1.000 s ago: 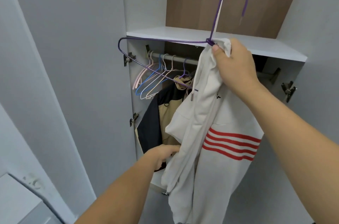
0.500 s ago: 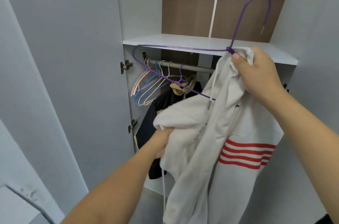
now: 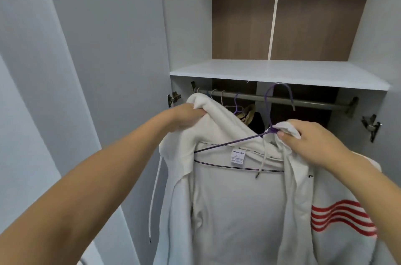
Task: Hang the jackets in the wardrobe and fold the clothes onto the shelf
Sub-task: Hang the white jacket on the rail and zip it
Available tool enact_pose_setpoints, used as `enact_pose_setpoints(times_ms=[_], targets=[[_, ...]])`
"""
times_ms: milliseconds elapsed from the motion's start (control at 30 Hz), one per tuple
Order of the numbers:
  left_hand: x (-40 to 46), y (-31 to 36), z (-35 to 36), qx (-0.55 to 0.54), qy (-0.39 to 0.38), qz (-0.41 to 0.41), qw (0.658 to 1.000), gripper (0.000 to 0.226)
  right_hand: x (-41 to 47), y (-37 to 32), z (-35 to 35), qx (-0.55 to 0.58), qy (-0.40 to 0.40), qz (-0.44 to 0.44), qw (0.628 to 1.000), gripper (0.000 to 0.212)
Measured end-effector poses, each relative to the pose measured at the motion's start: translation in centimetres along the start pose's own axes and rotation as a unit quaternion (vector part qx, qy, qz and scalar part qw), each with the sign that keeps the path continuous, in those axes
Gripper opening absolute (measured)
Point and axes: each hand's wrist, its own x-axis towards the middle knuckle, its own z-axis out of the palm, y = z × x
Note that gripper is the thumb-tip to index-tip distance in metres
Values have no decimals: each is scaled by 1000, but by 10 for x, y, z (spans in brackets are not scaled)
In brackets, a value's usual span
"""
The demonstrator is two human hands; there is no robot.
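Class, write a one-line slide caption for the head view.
Both hands, left hand and right hand, spread a white hoodie over a purple hanger.

White jacket: lower part running off the bottom edge, right side cut by the frame. Purple hanger: right arm lying hidden under fabric. Neck label: print too small to read. Dark garment behind: mostly being covered by the jacket.

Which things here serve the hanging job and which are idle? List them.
In use: white hooded jacket; purple hanger; left hand; right hand; wardrobe rail; shelf.
Idle: hangers on the rail; dark jacket hung behind; door hinges.
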Motion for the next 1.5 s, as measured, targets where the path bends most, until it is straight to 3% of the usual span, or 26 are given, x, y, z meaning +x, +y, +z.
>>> enact_pose_setpoints(times_ms=[100,167,233,300,367,467,567,633,667,733,800,900,1067,1233,1367,1500], targets=[[-7,28,3,160,65,15,985,50,5,-6,17,-98,26,28,994,23],[-12,45,6,183,82,10,980,41,10,-12,25,-89,47,33,994,25],[-16,62,9,23,64,2,998,23,15,-21,33,-7,53,28,998,25],[-22,83,16,-176,28,-15,984,17,21,-34,38,75,54,7,996,23],[-25,97,20,-234,-12,16,972,19,26,-41,39,143,66,-16,987,16],[-28,89,12,-121,-37,131,983,21,34,-38,28,236,97,-15,967,19],[-29,52,8,114,-29,164,979,56,42,-24,17,297,131,7,946,15],[-25,25,21,326,90,190,922,50,45,-20,17,311,136,20,941,13],[-24,17,29,362,139,201,900,35,47,-19,20,306,131,26,943,13],[-20,7,38,291,148,185,927,29,50,-17,31,251,112,39,961,15],[-10,1,47,204,78,160,963,36,52,-7,44,162,95,55,981,18],[0,0,66,153,21,137,978,41,56,15,60,111,56,57,991,30],[31,10,105,95,-25,68,993,33,80,44,73,-25,42,74,996,26],[89,29,144,15,-17,20,1000,35,124,80,80,14,3,166,986,27],[152,41,165,36,-5,-8,999,30,165,107,87,52,-31,189,980,27],[213,47,181,12,15,-42,999,38,203,128,99,29,-10,223,974,23]])
